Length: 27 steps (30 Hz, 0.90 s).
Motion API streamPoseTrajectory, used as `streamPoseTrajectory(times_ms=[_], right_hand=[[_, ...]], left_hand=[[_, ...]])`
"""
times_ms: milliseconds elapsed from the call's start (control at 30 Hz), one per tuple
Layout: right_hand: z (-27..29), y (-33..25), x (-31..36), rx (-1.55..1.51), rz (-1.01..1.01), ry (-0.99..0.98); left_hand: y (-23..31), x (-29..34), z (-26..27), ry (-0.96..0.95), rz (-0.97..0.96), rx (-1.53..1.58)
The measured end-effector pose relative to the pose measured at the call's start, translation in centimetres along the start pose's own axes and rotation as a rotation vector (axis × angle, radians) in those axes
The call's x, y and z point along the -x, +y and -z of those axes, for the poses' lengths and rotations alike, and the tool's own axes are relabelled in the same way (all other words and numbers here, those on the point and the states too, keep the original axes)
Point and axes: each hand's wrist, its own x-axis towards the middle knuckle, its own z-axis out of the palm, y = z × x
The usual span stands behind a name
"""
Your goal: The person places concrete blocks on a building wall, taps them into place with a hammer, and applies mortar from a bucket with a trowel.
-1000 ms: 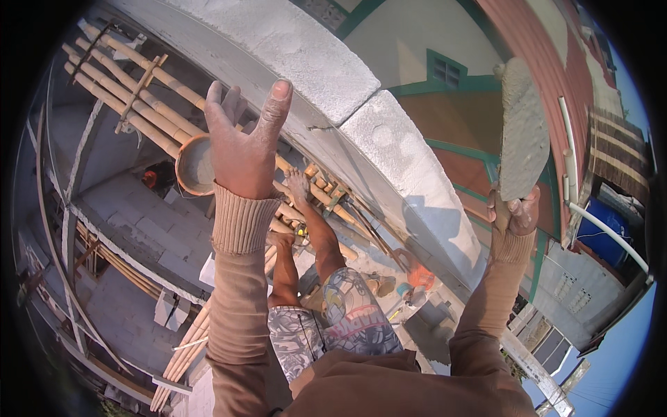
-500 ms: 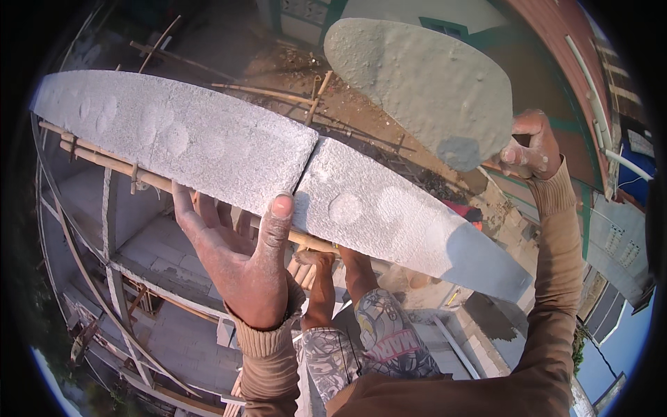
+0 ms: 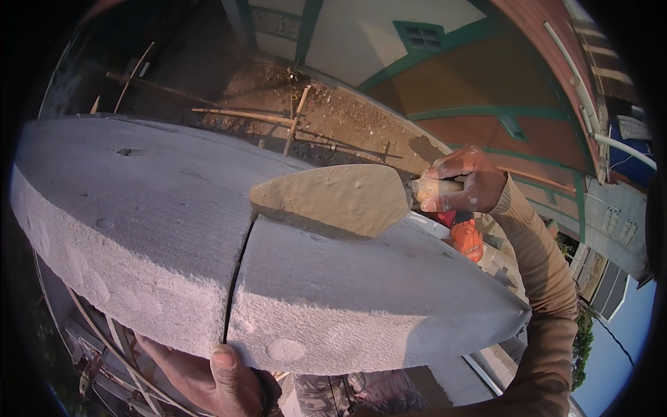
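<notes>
Two pale grey concrete blocks, the left block (image 3: 146, 201) and the right block (image 3: 361, 295), stand end to end with a narrow dark gap between them. My right hand (image 3: 469, 182) is closed around the handle of a trowel (image 3: 333, 198). Its blade, coated with grey mortar, lies across the top of the right block, with the tip at the gap's upper end. My left hand (image 3: 215, 379) is below the blocks' near face, thumb up against the lower edge at the gap. Its fingers stretch left, apart from the thumb and partly hidden under the left block.
Far below lies a dirt yard with bamboo poles (image 3: 243, 116). Beyond it stands a building wall with green trim (image 3: 458, 115). Something bright orange (image 3: 467, 240) shows behind the right block. More poles and scaffolding (image 3: 125, 344) are at the lower left.
The trowel has come down and left onto the blocks at the gap, its blade now pointing left. My view has moved so the block tops show. My left hand is lower, thumb still near the gap.
</notes>
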Motion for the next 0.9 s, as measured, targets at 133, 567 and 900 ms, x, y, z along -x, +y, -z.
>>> streamPoseTrajectory(times_ms=[133, 567, 900], right_hand=[[-2.5, 0.4, -0.9, -0.076, -0.012, 0.065], [-2.8, 0.7, -2.5, 0.131, 0.101, 0.055], [-1.5, 0.2, -3.3, 0.16, 0.307, 0.143]], left_hand=[[-0.3, -0.1, -0.1, 0.008, 0.0, -0.066], [-0.4, -0.6, 0.1, 0.034, -0.039, -0.192], [0.2, -0.4, 0.7, -0.06, 0.025, -0.051]])
